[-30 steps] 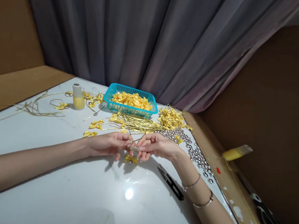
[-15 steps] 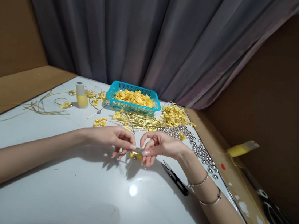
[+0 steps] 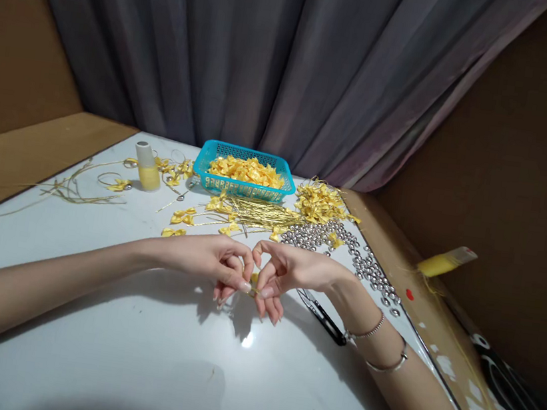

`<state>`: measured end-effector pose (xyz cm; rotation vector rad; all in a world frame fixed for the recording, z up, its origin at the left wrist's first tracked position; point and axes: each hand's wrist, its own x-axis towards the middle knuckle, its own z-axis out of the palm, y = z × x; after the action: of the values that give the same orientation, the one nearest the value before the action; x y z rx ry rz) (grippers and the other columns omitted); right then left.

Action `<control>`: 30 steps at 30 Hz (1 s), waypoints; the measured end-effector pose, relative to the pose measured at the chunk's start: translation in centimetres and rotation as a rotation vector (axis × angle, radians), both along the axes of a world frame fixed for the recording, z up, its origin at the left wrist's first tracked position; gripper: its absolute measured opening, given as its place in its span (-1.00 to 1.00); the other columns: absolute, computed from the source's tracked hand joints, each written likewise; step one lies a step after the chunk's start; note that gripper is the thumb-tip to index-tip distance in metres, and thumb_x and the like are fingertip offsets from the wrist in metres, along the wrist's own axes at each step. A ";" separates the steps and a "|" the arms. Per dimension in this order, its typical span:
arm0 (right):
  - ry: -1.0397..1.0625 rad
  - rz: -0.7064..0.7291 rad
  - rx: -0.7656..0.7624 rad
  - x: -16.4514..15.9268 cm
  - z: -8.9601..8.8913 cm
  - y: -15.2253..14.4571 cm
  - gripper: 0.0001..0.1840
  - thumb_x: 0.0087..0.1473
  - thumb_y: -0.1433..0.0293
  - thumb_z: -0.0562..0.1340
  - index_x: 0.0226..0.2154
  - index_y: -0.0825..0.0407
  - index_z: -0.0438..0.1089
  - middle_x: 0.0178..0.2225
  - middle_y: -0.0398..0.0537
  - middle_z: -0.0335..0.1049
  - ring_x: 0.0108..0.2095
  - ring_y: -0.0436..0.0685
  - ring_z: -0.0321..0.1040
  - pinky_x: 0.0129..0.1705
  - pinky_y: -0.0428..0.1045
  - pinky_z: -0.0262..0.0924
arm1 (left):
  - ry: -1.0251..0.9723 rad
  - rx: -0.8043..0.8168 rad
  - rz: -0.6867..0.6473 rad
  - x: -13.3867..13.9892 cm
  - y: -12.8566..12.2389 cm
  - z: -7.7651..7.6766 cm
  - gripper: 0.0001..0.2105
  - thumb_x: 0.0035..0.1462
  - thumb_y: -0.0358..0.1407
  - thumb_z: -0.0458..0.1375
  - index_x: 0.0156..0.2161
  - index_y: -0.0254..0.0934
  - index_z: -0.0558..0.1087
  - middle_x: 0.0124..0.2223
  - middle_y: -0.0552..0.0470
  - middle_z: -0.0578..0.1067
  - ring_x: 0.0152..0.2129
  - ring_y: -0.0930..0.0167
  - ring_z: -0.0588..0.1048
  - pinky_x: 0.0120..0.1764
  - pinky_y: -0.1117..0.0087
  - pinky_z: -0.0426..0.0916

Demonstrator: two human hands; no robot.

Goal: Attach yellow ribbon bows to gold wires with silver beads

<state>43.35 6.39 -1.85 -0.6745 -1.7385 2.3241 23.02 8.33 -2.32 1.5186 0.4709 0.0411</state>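
Observation:
My left hand (image 3: 225,264) and my right hand (image 3: 289,273) meet above the white table, thumbs and forefingers pinched close together. Between the fingertips runs a short bit of gold cord (image 3: 253,291), gripped from both sides. Just behind it a small yellow ribbon bow (image 3: 254,278) shows, mostly covered by my fingers. The remaining fingers of each hand hang loosely curled. Beside my right wrist lies a pair of black-handled thread snips (image 3: 326,323), its blades partly behind the hand.
Behind my hands, yellow bows fill a blue basket (image 3: 242,192). Gold cords (image 3: 265,214) lie before it, next to a heap of corded bows (image 3: 321,202) and scattered silver beads (image 3: 370,271). A yellow-filled bottle (image 3: 147,168) stands left. Large scissors (image 3: 511,391) lie right.
Both hands have tipped and come slightly lower, their fingertips closer together. The bow, which hung below the fingers, now shows behind the cord. The view has shifted a little.

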 end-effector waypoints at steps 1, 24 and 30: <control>-0.003 0.006 0.000 -0.1 0.0 -0.1 -0.54 -0.01 0.37 0.34 -0.30 0.03 -0.01 -0.53 -0.09 0.47 -0.59 0.03 0.43 -0.53 -0.09 0.34 | 0.000 0.003 -0.015 0.0 0.0 0.0 -0.82 0.07 -0.24 0.21 -0.36 -0.29 0.33 -0.59 0.16 0.44 -0.63 0.52 0.43 -0.47 0.49 0.32; -0.233 -0.182 0.167 -0.5 1.5 -1.6 -0.65 -0.13 0.24 0.38 -0.40 0.18 0.37 -0.56 -0.11 0.43 -0.50 0.01 0.44 -0.39 -0.06 0.36 | 0.165 0.321 -0.042 -0.5 -0.5 1.9 -0.80 0.15 -0.24 0.09 -0.35 -0.34 0.46 -0.56 0.10 0.45 -0.58 0.54 0.41 -0.46 0.58 0.27; -0.241 -0.267 0.178 -0.5 1.9 -1.7 -0.64 -0.14 0.20 0.38 -0.43 0.17 0.41 -0.53 -0.06 0.46 -0.51 0.03 0.45 -0.45 -0.09 0.36 | 0.143 0.312 0.003 -0.7 -0.4 2.3 -0.81 0.15 -0.23 0.10 -0.32 -0.33 0.47 -0.55 0.10 0.46 -0.60 0.53 0.43 -0.46 0.57 0.28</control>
<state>42.81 4.66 0.04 -1.1144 -1.7935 1.9512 22.27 7.92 -0.01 1.8349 0.6019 0.0086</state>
